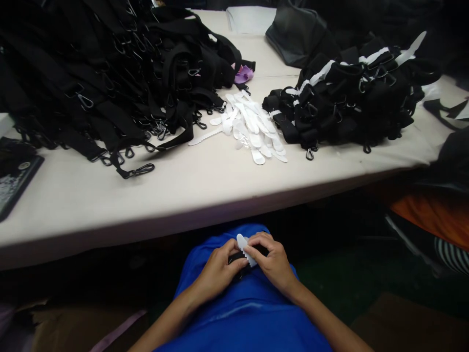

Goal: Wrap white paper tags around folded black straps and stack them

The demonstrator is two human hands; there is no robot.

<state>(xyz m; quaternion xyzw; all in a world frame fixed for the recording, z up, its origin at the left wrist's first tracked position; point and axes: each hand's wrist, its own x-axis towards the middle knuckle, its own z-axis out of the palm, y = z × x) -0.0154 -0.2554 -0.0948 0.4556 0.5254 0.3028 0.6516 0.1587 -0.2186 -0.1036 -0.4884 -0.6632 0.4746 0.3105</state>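
Observation:
Below the table edge, over my blue-clad lap, my left hand [220, 269] and my right hand [273, 261] meet. Both are closed around a folded black strap [237, 259], mostly hidden between the fingers. My right thumb and fingers pinch a white toothed plastic strip [245, 248] that lies across the strap. On the table lies a loose heap of the same white strips [252, 128]. A big pile of black straps with metal hooks [110, 73] fills the left of the table. A smaller pile of folded straps with white strips on them [348, 98] sits at the right.
The cream table [183, 186] spans the view, its front edge just above my hands. A dark flat case [14, 181] lies at the far left edge. A purple item [244, 74] and a dark grey bag [300, 34] sit at the back. Orange and striped cloth [432, 220] shows at the right.

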